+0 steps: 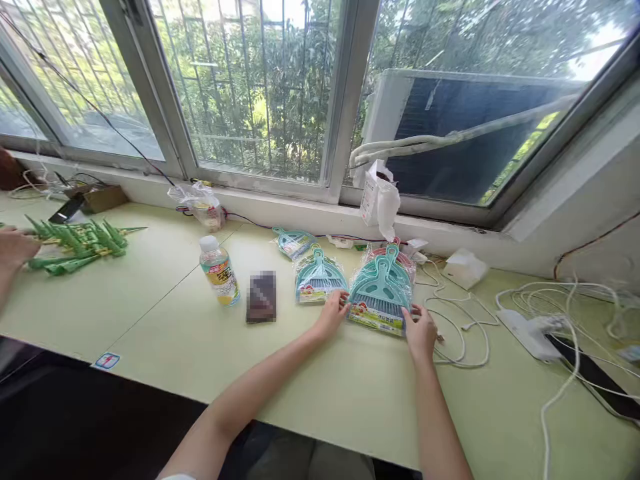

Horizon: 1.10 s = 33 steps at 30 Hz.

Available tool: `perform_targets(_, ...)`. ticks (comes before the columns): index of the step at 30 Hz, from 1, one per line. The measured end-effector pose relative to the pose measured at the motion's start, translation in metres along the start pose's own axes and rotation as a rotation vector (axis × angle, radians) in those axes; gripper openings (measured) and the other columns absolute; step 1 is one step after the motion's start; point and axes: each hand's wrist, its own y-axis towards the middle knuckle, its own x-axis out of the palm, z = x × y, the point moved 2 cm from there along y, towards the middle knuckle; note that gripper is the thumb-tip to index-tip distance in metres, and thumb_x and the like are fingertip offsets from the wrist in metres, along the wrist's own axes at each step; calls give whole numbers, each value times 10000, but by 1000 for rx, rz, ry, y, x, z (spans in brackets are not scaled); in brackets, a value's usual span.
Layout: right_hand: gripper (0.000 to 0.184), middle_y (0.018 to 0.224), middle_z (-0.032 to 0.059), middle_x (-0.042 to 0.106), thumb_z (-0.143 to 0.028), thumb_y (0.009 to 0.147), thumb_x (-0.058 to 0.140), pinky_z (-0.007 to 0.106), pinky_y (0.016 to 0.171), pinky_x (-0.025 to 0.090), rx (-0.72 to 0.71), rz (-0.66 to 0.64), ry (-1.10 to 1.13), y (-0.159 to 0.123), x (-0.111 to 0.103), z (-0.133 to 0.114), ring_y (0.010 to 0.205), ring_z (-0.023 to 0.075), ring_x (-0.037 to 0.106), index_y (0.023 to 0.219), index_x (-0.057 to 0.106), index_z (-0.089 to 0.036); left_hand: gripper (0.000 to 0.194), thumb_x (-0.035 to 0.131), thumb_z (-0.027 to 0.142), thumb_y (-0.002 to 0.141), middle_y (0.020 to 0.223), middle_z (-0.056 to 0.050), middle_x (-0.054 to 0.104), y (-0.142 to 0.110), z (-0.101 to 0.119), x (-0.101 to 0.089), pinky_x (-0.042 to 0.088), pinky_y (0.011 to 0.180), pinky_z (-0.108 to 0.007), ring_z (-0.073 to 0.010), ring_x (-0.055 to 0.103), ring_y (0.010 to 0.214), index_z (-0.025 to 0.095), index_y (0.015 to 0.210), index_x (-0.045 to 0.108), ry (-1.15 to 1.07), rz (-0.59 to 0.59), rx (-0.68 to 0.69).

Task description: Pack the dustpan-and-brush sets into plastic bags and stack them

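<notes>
A stack of packaged teal dustpan-and-brush sets (381, 287) lies on the pale green table (350, 393) in front of me. My left hand (333, 312) grips its near left corner and my right hand (421, 330) grips its near right corner, fingers curled on the plastic wrap. A second teal set (318, 277) lies just left of the stack, and a third one (294, 241) sits farther back. A reddish set shows under the stack's far edge.
A small drink bottle (219, 271) and a dark blurred rectangle (261, 297) lie to the left. Green plastic pieces (75, 243) sit far left by another person's hand (15, 247). White cables (465, 327) and a power strip (530, 328) crowd the right.
</notes>
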Motion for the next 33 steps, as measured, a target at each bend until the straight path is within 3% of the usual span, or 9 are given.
perform_targets(4,666,809,146,686,-722,745,449,354,657,416,6,-7,9,-1,5,2,615,221,564,908,695,-125,483,608,316,813,965,-77,618,-3,-10,-12,499,786,-343,-166,583,828,179,1255,469,-102,-2,-127)
perform_targets(7,607,819,143,678,-679,770,476,346,650,430,-64,60,65,-10,7,-17,607,203,561,869,704,-125,433,616,409,796,948,-69,637,-7,-4,-18,490,794,-355,-189,587,841,174,1156,567,-78,-42,-104)
perform_targets(14,420,828,100,640,-527,833,541,298,650,460,-195,142,276,-41,7,-70,707,184,587,912,679,-139,391,421,443,912,1125,-71,615,-15,26,-31,402,947,-358,-208,544,1055,206,1208,516,-129,168,7)
perform_targets(17,414,871,102,629,-525,842,527,297,634,448,-166,131,254,-42,10,-69,673,167,561,931,662,-144,408,472,445,886,1063,-67,636,-11,24,-36,422,925,-357,-214,562,1024,190,1200,530,-244,122,-68)
perform_targets(21,417,956,116,622,-516,864,491,315,653,448,-182,38,200,-37,15,-63,723,184,563,1019,619,-151,423,581,437,816,1026,-88,650,-4,14,-39,461,882,-369,-234,590,987,154,1130,575,-490,-103,-249)
perform_targets(25,429,1124,157,592,-484,835,566,406,857,398,-401,79,52,-44,12,-71,995,262,550,1109,563,-154,409,618,411,795,1152,-76,616,0,14,-46,439,947,-359,-233,551,1102,193,1137,564,-531,24,-279)
perform_targets(29,262,938,82,665,-435,883,509,380,882,369,-577,-265,59,-60,22,-86,964,240,576,882,635,-206,468,596,437,812,1257,-26,564,0,20,-54,481,912,-353,-222,547,1135,280,1238,484,-622,156,-308)
perform_targets(31,324,888,77,674,-476,888,475,367,835,394,-460,-433,167,-65,31,-87,905,235,592,846,646,-205,532,612,436,799,1249,-18,569,0,23,-56,506,874,-350,-217,570,1106,301,1282,434,-708,165,-307)
perform_targets(33,387,857,75,677,-532,878,453,343,728,429,-206,-520,356,-65,40,-83,782,214,601,855,643,-196,585,642,423,775,1227,-23,582,0,24,-56,513,861,-347,-211,587,1076,300,1297,407,-779,158,-289)
